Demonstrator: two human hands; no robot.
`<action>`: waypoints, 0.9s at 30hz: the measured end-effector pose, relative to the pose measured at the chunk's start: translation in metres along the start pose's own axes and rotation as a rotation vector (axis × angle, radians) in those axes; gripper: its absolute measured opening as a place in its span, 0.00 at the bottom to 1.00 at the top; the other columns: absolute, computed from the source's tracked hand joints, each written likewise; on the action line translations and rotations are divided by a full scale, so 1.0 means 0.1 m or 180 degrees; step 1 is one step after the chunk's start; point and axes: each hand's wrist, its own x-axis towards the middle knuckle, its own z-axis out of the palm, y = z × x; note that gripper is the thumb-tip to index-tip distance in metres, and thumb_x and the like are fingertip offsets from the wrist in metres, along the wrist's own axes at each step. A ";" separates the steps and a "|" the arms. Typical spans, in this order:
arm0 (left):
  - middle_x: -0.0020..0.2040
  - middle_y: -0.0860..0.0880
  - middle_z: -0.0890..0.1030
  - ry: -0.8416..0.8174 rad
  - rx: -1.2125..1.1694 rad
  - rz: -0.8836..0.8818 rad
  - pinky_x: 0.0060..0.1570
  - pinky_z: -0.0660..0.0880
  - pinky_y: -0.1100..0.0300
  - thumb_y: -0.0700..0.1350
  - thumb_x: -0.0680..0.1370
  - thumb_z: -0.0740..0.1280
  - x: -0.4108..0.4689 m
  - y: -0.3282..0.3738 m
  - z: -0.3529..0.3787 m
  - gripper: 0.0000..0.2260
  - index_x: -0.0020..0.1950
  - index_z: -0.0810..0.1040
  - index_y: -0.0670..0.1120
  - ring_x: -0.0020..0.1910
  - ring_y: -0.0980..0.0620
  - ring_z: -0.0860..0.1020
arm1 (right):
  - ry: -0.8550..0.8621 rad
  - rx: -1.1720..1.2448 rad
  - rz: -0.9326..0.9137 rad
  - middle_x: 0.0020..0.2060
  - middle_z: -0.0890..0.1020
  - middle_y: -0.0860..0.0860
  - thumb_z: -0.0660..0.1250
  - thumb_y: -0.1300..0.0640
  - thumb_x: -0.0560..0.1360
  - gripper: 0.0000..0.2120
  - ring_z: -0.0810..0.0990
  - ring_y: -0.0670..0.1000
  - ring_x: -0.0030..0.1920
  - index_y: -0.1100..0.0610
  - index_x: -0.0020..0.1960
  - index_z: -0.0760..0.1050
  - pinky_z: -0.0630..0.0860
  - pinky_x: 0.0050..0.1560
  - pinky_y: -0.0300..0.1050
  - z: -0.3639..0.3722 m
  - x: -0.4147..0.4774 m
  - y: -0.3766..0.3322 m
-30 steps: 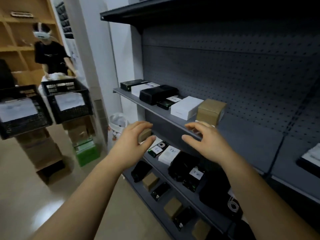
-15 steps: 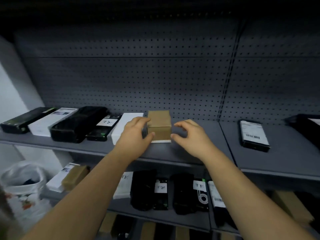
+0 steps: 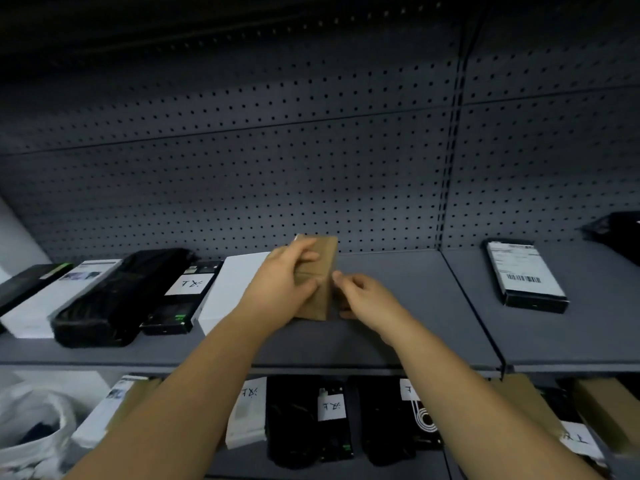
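**Both hands on brown cardboard box, mid shelf**

The left hand (image 3: 281, 283) grips the plain brown cardboard box (image 3: 321, 268) from its left side. Its fingers (image 3: 306, 255) are curled over the box's upper front and the thumb is pressed lower on the same face. The right hand (image 3: 367, 300) is at the box's right edge, with fingers (image 3: 341, 278) curled and tips touching the right side. The frame is blurred, so I cannot tell if that is a real pinch or only contact.

The box sits between the two hands, over the middle of the grey metal shelf (image 3: 408, 306) and close to the grey pegboard back wall (image 3: 311, 161). Its lower edge is at shelf level, and I cannot tell whether it rests there or is just lifted.

- **Left of the box:** a flat white carton (image 3: 232, 289) lies just beside it, partly covered by the left wrist. Next come a black carton with a white handwritten label (image 3: 180, 301), a black soft pouch (image 3: 116, 296) and a long white carton (image 3: 48, 303), all in a tight row.
- **Right of the box:** the shelf is bare up to the divider. Past it, well apart, lies a black carton with a white barcode label (image 3: 526, 277).
- **Lower shelf (image 3: 311, 469):** more black and white packages lie here, partly hidden by both forearms.
- **Bottom left:** a white plastic bag (image 3: 31, 427).

Nothing lies between the fingers and the box.
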 end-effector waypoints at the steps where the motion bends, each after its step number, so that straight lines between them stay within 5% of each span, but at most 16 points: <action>1: 0.61 0.60 0.75 -0.0169 0.0199 0.0101 0.63 0.70 0.58 0.46 0.74 0.72 0.02 -0.02 0.02 0.27 0.70 0.68 0.58 0.62 0.59 0.71 | 0.0043 -0.0084 0.0083 0.53 0.81 0.51 0.57 0.35 0.78 0.23 0.82 0.52 0.51 0.52 0.55 0.77 0.77 0.60 0.57 -0.03 0.00 0.03; 5: 0.69 0.55 0.69 0.0124 0.0339 0.0338 0.67 0.61 0.61 0.46 0.71 0.75 -0.02 -0.18 -0.01 0.30 0.71 0.68 0.54 0.68 0.55 0.64 | 0.0495 0.0123 0.0020 0.57 0.78 0.49 0.57 0.36 0.79 0.21 0.77 0.52 0.59 0.50 0.58 0.75 0.74 0.63 0.54 -0.07 0.00 -0.01; 8: 0.70 0.52 0.69 0.0136 0.0295 -0.0428 0.67 0.63 0.58 0.51 0.71 0.76 -0.08 -0.30 -0.09 0.34 0.73 0.65 0.50 0.70 0.50 0.64 | 0.0607 0.0074 -0.0365 0.60 0.74 0.47 0.60 0.39 0.79 0.19 0.74 0.48 0.60 0.47 0.65 0.72 0.71 0.62 0.45 0.06 0.00 -0.16; 12: 0.57 0.55 0.76 0.0132 -0.0282 -0.0552 0.47 0.68 0.70 0.48 0.73 0.74 -0.09 -0.30 -0.06 0.26 0.69 0.70 0.50 0.58 0.54 0.74 | 0.0569 -0.0210 -0.0444 0.59 0.70 0.45 0.63 0.43 0.79 0.18 0.71 0.46 0.60 0.45 0.68 0.71 0.68 0.63 0.43 0.21 0.06 -0.26; 16: 0.63 0.58 0.74 -0.0097 -0.0508 -0.0081 0.62 0.68 0.62 0.47 0.73 0.74 -0.02 -0.21 0.00 0.29 0.71 0.68 0.55 0.62 0.59 0.71 | 0.0474 0.0870 0.0331 0.57 0.80 0.52 0.63 0.43 0.79 0.12 0.80 0.52 0.56 0.50 0.52 0.77 0.77 0.62 0.55 0.09 0.05 -0.07; 19: 0.66 0.56 0.70 -0.0454 -0.0065 0.0138 0.69 0.62 0.62 0.48 0.73 0.73 0.00 -0.20 0.07 0.29 0.72 0.68 0.54 0.67 0.57 0.67 | 0.0737 0.0690 0.0426 0.55 0.80 0.52 0.61 0.45 0.81 0.12 0.80 0.51 0.53 0.52 0.54 0.76 0.78 0.62 0.53 -0.04 0.01 0.04; 22: 0.66 0.61 0.67 -0.0127 -0.0194 0.0331 0.69 0.60 0.62 0.48 0.73 0.73 0.01 -0.26 0.06 0.27 0.70 0.70 0.51 0.68 0.58 0.64 | 0.0758 0.0746 0.0352 0.55 0.80 0.49 0.61 0.43 0.80 0.14 0.80 0.51 0.56 0.52 0.55 0.77 0.79 0.58 0.50 -0.10 -0.02 0.03; 27: 0.56 0.53 0.77 0.0053 -0.0450 -0.0892 0.56 0.68 0.62 0.52 0.77 0.68 0.05 -0.29 -0.08 0.16 0.62 0.76 0.48 0.55 0.53 0.75 | 0.0537 0.0491 0.0306 0.52 0.82 0.48 0.62 0.39 0.78 0.15 0.81 0.49 0.53 0.49 0.48 0.78 0.79 0.58 0.48 -0.03 -0.05 -0.08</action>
